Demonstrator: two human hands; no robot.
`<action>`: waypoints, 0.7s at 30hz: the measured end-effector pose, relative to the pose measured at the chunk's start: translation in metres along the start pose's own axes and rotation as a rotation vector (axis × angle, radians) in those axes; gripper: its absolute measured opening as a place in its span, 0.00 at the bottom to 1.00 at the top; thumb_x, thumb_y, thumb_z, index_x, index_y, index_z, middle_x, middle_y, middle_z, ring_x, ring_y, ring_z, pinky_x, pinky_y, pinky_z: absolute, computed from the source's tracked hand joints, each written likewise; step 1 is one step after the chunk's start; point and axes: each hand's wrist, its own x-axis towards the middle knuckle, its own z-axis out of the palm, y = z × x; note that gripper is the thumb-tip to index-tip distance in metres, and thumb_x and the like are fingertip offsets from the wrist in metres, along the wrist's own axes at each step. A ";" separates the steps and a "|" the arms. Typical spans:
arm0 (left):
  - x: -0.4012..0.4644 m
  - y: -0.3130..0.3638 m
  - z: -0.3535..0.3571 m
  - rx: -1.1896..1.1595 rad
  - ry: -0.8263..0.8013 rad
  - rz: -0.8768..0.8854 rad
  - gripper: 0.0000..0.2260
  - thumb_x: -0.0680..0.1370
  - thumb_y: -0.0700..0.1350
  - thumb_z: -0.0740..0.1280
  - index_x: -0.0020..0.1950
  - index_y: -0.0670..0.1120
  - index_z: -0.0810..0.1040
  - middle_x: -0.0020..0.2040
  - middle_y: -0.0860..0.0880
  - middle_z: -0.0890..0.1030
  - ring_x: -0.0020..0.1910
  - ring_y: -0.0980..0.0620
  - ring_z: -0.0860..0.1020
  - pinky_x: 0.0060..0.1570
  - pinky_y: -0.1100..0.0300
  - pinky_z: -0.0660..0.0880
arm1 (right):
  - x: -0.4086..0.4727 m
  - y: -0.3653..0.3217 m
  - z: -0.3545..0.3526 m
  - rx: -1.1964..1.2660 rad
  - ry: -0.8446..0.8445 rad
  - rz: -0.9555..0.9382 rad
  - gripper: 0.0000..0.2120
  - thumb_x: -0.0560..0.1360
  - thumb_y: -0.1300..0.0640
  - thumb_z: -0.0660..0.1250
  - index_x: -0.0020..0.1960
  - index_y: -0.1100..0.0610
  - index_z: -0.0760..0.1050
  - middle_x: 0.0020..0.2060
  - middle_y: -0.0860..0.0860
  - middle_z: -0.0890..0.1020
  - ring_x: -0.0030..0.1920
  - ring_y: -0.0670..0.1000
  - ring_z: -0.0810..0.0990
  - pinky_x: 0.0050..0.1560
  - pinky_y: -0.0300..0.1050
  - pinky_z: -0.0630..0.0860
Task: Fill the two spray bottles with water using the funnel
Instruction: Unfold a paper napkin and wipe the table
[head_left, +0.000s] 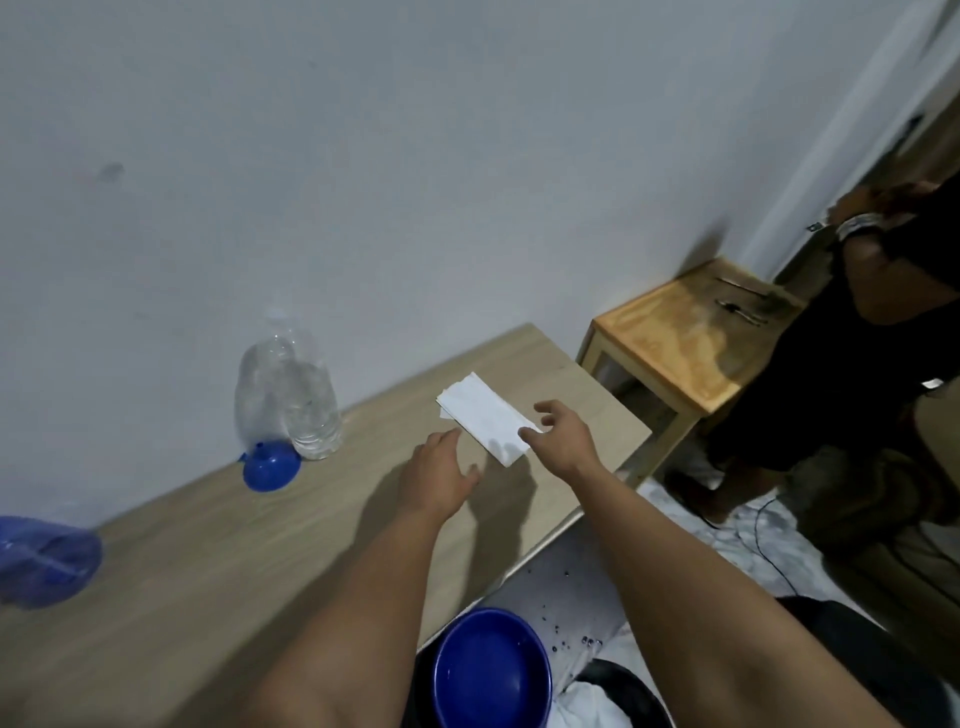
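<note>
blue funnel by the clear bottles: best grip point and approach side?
Judging by its pose, the blue funnel lies mouth-down on the table, spout up beside the clear bottles. Pinch the narrow spout or the upper cone from above, coming from the near, open side, since bottles and wall block the back. The small rim tab at its left may also serve. The image is blurred, so check the spout direction.

My table (218, 561) is a pale wood-grain top set against the wall; on it lies a folded white paper towel (485, 423) near the far end; two clear plastic bottles (288, 400) stand by the wall; a blue funnel (271, 464) rests just beside them; a translucent blue bottle (44, 561) lies at the left edge.
</note>
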 end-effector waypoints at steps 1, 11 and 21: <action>0.008 0.005 0.008 0.011 0.000 -0.010 0.31 0.77 0.56 0.69 0.78 0.51 0.65 0.73 0.49 0.70 0.70 0.46 0.70 0.64 0.51 0.71 | 0.011 0.007 -0.002 0.000 -0.009 0.004 0.26 0.76 0.53 0.73 0.73 0.54 0.75 0.66 0.57 0.80 0.62 0.56 0.81 0.56 0.44 0.73; 0.076 0.015 0.084 0.191 0.074 -0.052 0.30 0.78 0.64 0.62 0.78 0.56 0.64 0.80 0.51 0.61 0.79 0.46 0.55 0.76 0.50 0.58 | 0.092 0.055 0.009 -0.055 -0.145 -0.044 0.22 0.78 0.54 0.72 0.71 0.55 0.76 0.65 0.55 0.82 0.63 0.56 0.82 0.62 0.48 0.77; 0.092 0.005 0.122 0.281 0.026 -0.147 0.29 0.81 0.65 0.50 0.81 0.56 0.54 0.83 0.44 0.47 0.81 0.38 0.40 0.77 0.35 0.43 | 0.111 0.061 0.031 -0.120 -0.175 -0.167 0.16 0.79 0.55 0.70 0.66 0.53 0.79 0.62 0.52 0.82 0.61 0.53 0.81 0.60 0.43 0.75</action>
